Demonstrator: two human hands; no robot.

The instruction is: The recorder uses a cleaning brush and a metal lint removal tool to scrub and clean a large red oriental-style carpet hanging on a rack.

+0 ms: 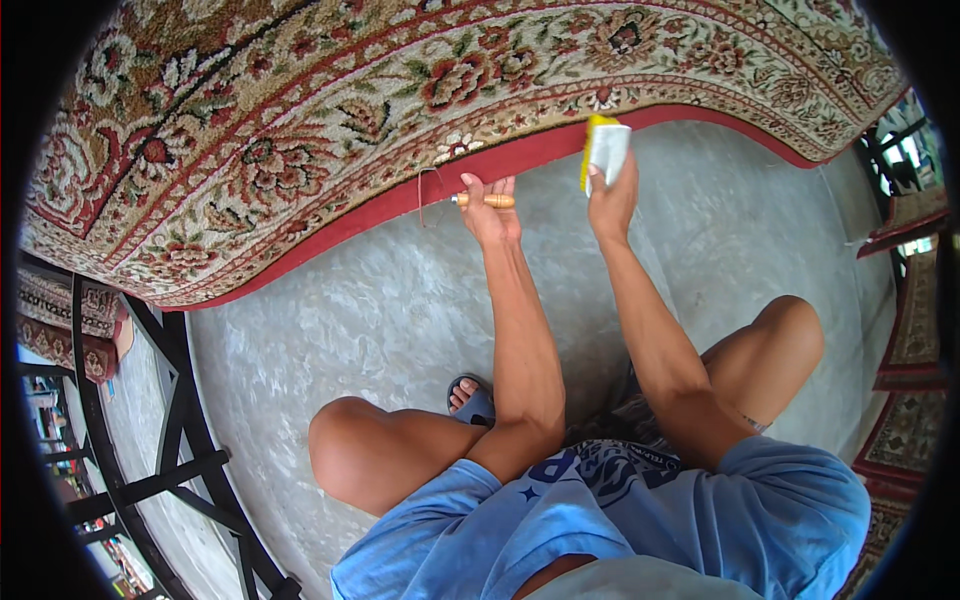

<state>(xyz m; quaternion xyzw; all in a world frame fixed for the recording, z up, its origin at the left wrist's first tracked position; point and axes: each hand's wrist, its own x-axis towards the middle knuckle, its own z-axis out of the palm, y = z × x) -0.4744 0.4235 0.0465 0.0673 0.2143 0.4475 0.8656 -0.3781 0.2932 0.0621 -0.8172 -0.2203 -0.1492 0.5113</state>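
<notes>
My left hand (494,222) is closed round the light wooden handle of a tool (500,201). A thin, bent metal piece sticks out from the handle's left end and reaches up against the carpet's red edge. In my right hand (614,208) I grip a white scrub brush (613,142), held upright with its yellow bristles facing left. The brush top overlaps the red border of the patterned carpet (455,85); whether it touches the carpet I cannot tell. Flowers in red, cream and green cover the carpet, which hangs or curves ahead of both hands.
Beneath the carpet's edge lies a grey, polished concrete floor (330,330). Black metal bars (180,420) stand at the left, with more rugs behind them. Other rugs (905,320) hang at the right. My bent knees and a sandal (474,400) lie between.
</notes>
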